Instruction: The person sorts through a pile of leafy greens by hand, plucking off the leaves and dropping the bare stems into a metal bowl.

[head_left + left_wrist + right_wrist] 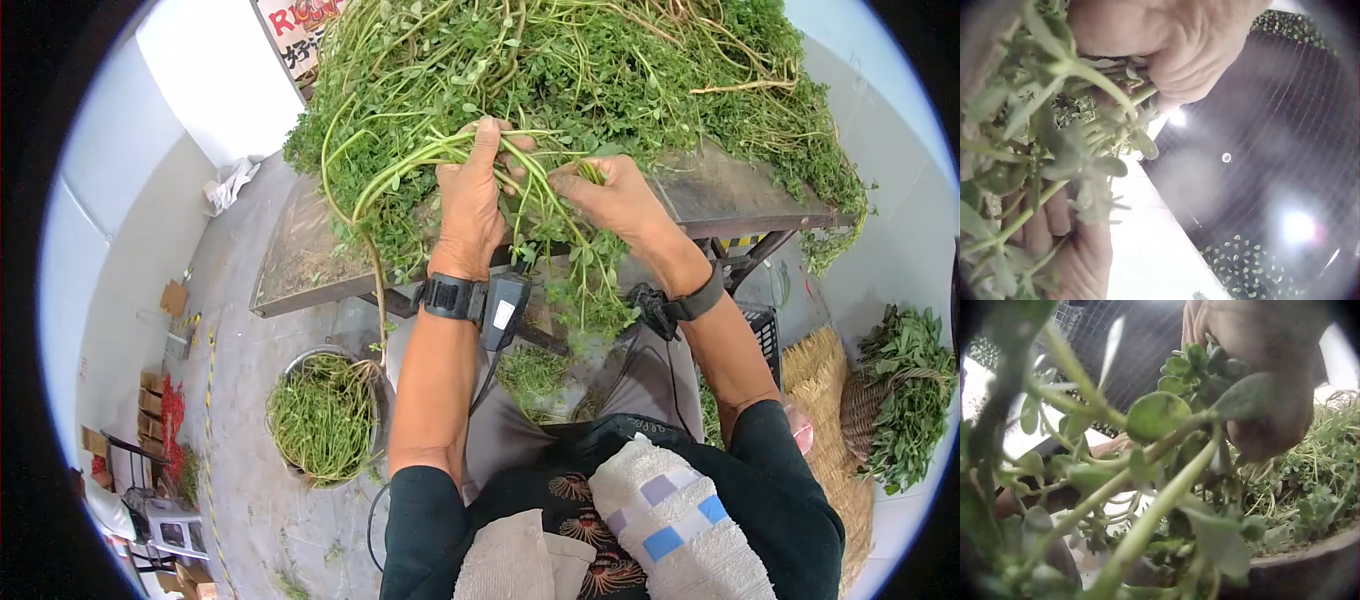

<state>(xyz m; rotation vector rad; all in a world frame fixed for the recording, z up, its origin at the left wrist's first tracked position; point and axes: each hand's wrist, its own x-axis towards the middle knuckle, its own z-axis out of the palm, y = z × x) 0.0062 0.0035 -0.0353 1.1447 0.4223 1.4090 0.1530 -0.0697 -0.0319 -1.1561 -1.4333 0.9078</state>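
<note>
Long green stems (405,172) with small leaves run through the left hand (472,200), whose fingers curl round them with the thumb on top. Just right of it, the right hand (622,205) pinches stems of the same bunch between thumb and fingers. Leafy tips (590,290) hang below and between the hands, in front of the table edge. In the left wrist view, leaves partly cover both hands. The right wrist view shows stems (1166,500) close up, with the right hand (1266,369) behind them.
A big heap of green plants (600,80) covers much of the wooden table (310,240). Below left stands a round container (378,405) full of stems. Right of the person are a dark crate (765,335), a straw mat (815,400) and a basket (862,415) with leafy greens.
</note>
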